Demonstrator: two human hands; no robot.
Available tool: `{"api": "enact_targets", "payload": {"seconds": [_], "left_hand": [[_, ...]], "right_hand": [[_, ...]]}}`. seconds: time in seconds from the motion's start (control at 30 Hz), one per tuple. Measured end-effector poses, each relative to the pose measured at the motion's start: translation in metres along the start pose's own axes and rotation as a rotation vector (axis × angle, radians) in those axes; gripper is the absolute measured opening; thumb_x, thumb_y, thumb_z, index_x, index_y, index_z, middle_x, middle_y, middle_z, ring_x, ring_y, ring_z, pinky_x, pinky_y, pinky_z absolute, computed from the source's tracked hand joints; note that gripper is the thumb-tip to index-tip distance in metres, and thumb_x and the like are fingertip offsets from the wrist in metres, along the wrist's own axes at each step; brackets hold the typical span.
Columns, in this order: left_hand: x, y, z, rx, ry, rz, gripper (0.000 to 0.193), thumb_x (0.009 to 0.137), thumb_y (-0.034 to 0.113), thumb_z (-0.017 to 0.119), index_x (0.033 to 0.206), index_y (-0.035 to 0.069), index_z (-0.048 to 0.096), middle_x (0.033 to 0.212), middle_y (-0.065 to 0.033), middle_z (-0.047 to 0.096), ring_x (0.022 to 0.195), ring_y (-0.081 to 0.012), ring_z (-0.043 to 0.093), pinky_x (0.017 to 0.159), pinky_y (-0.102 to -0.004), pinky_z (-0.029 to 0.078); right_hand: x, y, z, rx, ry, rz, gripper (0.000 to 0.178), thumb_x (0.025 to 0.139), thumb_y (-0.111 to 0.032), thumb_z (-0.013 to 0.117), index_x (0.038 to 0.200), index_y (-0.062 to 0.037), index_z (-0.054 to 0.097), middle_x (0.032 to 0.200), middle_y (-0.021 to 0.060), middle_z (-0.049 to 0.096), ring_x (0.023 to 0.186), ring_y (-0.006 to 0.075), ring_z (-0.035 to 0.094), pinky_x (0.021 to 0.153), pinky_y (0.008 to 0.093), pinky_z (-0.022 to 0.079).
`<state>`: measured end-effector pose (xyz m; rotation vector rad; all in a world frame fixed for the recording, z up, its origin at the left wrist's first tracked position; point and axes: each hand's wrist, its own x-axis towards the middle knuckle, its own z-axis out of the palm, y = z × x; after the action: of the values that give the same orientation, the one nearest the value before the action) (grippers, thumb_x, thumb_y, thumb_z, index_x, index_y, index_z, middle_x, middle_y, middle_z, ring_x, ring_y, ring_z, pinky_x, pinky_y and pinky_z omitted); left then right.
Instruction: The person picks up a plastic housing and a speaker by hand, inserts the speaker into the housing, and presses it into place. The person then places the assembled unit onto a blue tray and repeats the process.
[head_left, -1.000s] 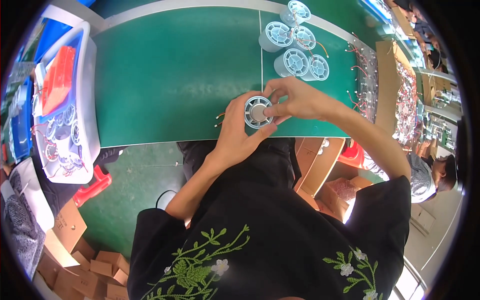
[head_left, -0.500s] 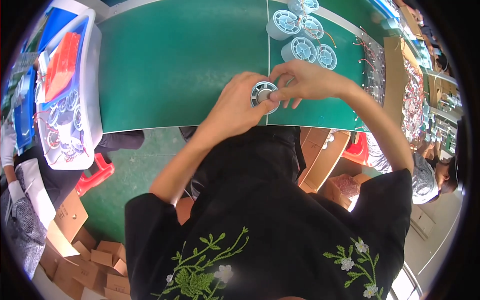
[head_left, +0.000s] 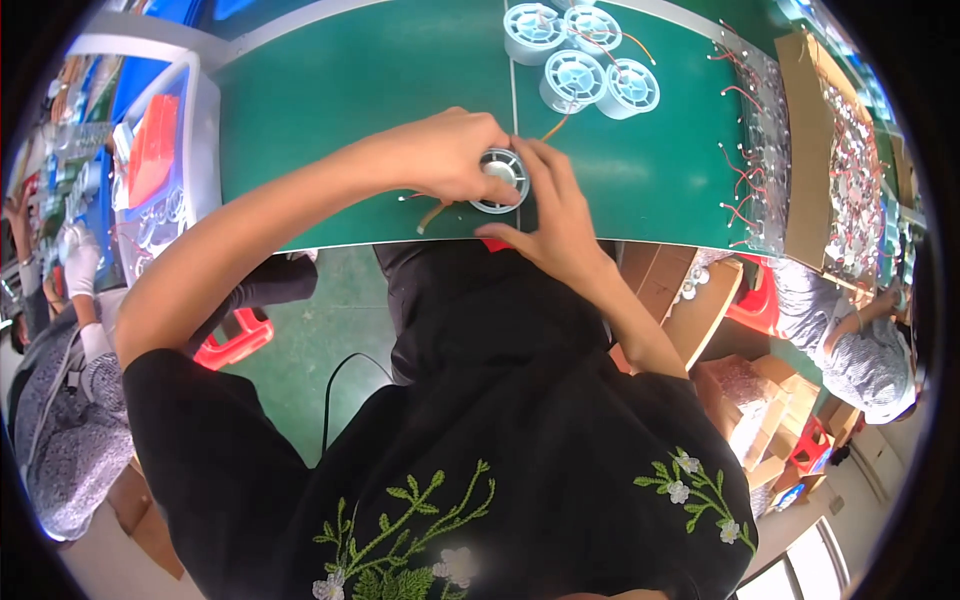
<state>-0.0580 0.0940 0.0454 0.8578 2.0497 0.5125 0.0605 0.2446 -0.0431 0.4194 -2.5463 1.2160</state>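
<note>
While both hands grip the round fan (head_left: 499, 178), left hand (head_left: 447, 155) over its top, right hand (head_left: 553, 205) cupping its side, it's sitting near the mat (head_left: 350, 120) edge; open green to the left.

We count five round grey-white fan housings: four grouped (head_left: 580, 50) at upper centre, one (head_left: 498, 178) at frame middle. Two hands, left (head_left: 445, 155) and right (head_left: 555, 215), meet there.
</note>
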Motion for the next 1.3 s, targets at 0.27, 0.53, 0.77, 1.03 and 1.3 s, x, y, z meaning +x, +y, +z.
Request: {"api": "enact_targets", "payload": {"seconds": [0.27,0.53,0.77,1.03,1.3], "left_hand": [[-0.003,-0.001,0.011,-0.082,0.058,-0.085,0.036,0.076,0.020,0.078,0.102,0.000,0.064,0.088,-0.0103,0.055,0.074,-0.0243,0.060,0.066,-0.0383,0.048],[-0.005,0.013,0.005,-0.008,0.032,-0.173,0.034,0.079,0.025,0.076,0.102,0.002,0.068,0.095,-0.0173,0.062,0.089,-0.0321,0.062,0.077,-0.0423,0.048],[-0.020,0.016,-0.009,0.175,0.139,-0.217,0.051,0.084,0.032,0.071,0.121,-0.001,0.060,0.110,-0.0180,0.064,0.095,-0.0270,0.064,0.079,-0.0367,0.052],[-0.148,-0.047,-0.107,0.205,0.798,0.199,0.054,0.094,0.035,0.056,0.125,-0.010,0.051,0.111,-0.0207,0.063,0.100,-0.0240,0.058,0.085,-0.0349,0.046],[0.042,0.025,0.047,0.384,1.092,0.172,0.058,0.090,0.025,0.055,0.133,-0.011,0.040,0.131,-0.0311,0.047,0.123,-0.0429,0.045,0.103,-0.0505,0.034]], "right_hand": [[-0.002,0.000,0.017,-0.020,0.011,0.066,0.079,0.070,-0.024,0.082,0.134,0.0017,0.043,0.130,0.0125,0.051,0.103,0.0327,0.051,0.085,0.0402,0.041],[-0.001,0.000,0.018,-0.084,0.004,0.056,0.073,0.071,-0.027,0.079,0.130,-0.0013,0.044,0.132,0.0090,0.050,0.108,0.0325,0.048,0.088,0.0425,0.037],[0.000,0.005,0.024,-0.079,0.050,0.039,0.065,0.070,-0.029,0.081,0.122,-0.0037,0.050,0.128,0.0085,0.051,0.105,0.0306,0.049,0.083,0.0410,0.039],[0.001,0.000,0.020,-0.189,0.058,0.068,0.057,0.069,-0.034,0.081,0.111,-0.0054,0.056,0.110,0.0092,0.053,0.100,0.0292,0.049,0.081,0.0390,0.038],[0.000,0.005,0.029,-0.330,0.046,0.022,0.056,0.069,-0.038,0.079,0.112,-0.0081,0.058,0.103,0.0083,0.054,0.095,0.0281,0.049,0.077,0.0376,0.036]]}}
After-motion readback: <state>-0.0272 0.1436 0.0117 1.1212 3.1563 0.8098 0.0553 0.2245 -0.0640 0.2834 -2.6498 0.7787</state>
